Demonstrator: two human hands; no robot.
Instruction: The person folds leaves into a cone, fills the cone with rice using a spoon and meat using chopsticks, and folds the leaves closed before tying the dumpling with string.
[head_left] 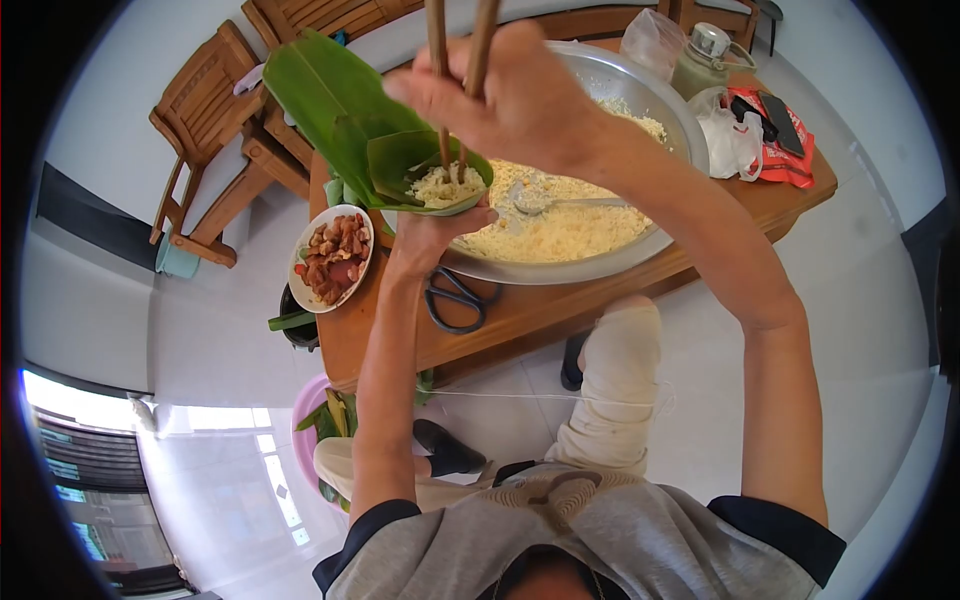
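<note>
My left hand (432,238) is wrapped round a folded green leaf cone (385,165) with pale rice (444,188) inside. My right hand (510,95) grips a pair of wooden chopsticks (440,80), whose tips are stuck down into that rice. Behind and to the right of both hands lies a large metal basin (690,125) of yellowish rice, and a metal spoon (575,203) rests in it. Black-handled scissors (456,298) lie on the wooden table (500,322) below the basin. A plate of meat pieces (335,255) is left of my left forearm.
At the table's right stand a lidded jar (703,62), plastic bags (722,130) and a phone (784,124) on a red packet. A pink tub (308,430) with leaves sits on the floor at lower left. Wooden chairs (205,95) stand behind.
</note>
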